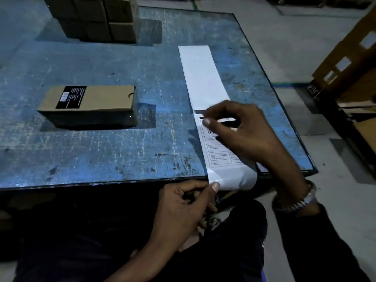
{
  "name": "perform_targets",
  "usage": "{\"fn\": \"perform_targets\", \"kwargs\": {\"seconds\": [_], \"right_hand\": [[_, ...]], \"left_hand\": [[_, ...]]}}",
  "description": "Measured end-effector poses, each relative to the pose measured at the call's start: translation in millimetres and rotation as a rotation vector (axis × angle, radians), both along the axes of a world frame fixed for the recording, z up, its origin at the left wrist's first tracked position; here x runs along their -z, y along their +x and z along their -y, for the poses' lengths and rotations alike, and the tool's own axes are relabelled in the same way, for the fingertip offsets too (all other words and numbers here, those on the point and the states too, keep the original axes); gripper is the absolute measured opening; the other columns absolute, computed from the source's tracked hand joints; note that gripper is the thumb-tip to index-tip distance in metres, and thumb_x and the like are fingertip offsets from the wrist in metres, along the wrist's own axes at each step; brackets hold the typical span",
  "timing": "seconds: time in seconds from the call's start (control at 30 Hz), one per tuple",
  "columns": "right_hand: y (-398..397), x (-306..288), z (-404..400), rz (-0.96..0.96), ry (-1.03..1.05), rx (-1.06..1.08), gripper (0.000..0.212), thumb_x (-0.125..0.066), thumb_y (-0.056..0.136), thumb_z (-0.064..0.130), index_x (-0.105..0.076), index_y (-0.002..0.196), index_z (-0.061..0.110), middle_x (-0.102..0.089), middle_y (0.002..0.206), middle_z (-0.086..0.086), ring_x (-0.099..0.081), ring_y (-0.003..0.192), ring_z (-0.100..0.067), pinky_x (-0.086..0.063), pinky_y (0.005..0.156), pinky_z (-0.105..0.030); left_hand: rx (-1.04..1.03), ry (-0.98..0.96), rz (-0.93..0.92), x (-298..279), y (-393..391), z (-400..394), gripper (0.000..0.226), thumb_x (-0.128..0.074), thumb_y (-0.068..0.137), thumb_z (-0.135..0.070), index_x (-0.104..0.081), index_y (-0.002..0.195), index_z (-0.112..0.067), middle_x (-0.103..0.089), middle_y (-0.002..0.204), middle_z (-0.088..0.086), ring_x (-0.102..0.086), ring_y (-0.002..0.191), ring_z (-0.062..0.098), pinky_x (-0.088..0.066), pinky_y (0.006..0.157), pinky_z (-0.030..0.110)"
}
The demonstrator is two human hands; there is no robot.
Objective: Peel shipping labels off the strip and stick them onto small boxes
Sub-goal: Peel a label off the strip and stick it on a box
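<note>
A small brown box (pixel 89 104) with a black sticker lies on the left of the blue tabletop (pixel 101 155), at about 9 o'clock. A stack of brown boxes (pixel 97 17) stands far back at 11 o'clock. Down at 6 o'clock, the left hand (pixel 183 206) has its grip pinching the near end of the white strip (pixel 201 78), where it hangs over the tabletop edge. The strip runs away from the person toward 1 o'clock. The right hand (pixel 238 129) rests over the printed label (pixel 215 151) on the strip, its grip pinching the label's far edge, which is lifted a little. A shiny watch (pixel 303 202) sits on the right wrist
</note>
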State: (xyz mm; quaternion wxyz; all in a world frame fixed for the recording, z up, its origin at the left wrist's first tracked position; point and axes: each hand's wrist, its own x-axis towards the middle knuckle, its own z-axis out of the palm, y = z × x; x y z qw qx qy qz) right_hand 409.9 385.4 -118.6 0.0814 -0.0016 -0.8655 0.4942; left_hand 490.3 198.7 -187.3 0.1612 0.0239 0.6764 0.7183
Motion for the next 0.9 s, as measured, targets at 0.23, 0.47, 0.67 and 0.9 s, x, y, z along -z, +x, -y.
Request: {"fn": "perform_targets", "kwargs": {"seconds": [0.23,0.47,0.67,0.9], "right_hand": [[53.5,27.1,-25.2,-0.014,0.112,-0.292,0.018,-0.086,0.091,0.019,-0.085,0.110,0.018,-0.078,0.120,0.011,-0.060,0.136,0.000,-0.059,0.104,-0.035],[55.2,33.3,-28.3,-0.147,0.080,-0.349,0.022,-0.089,0.087,0.020,-0.085,0.109,0.015,-0.079,0.121,0.004,-0.061,0.138,-0.010,-0.053,0.112,-0.042],[55.3,40.1,-25.5,-0.224,0.100,-0.281,0.017,-0.092,0.086,0.018,-0.088,0.102,0.019,-0.081,0.112,0.005,-0.067,0.131,-0.011,-0.057,0.105,-0.045],[57.5,43.1,-16.7,-0.340,0.213,-0.207,0.010,-0.086,0.086,0.019,-0.089,0.095,0.020,-0.083,0.107,0.008,-0.069,0.127,-0.009,-0.059,0.102,-0.045]], "left_hand": [[-0.102,0.150,0.092,-6.9,4.4,-8.7,0.010,-0.074,0.094,-0.016,-0.081,0.099,-0.012,-0.069,0.061,0.021,-0.049,0.032,0.019,-0.042,0.037,0.022],[-0.138,0.137,0.090,-11.4,1.7,-9.6,0.013,-0.068,0.100,-0.012,-0.078,0.108,-0.008,-0.069,0.059,0.020,-0.049,0.031,0.019,-0.036,0.037,0.017],[-0.129,0.152,0.067,-12.7,-2.5,-11.0,0.013,-0.066,0.101,-0.009,-0.079,0.104,-0.011,-0.068,0.058,0.023,-0.047,0.029,0.020,-0.038,0.035,0.019],[-0.109,0.136,0.023,-11.4,-5.2,-10.5,0.011,-0.069,0.097,-0.014,-0.080,0.098,-0.015,-0.066,0.054,0.021,-0.049,0.029,0.018,-0.045,0.036,0.023]]}}
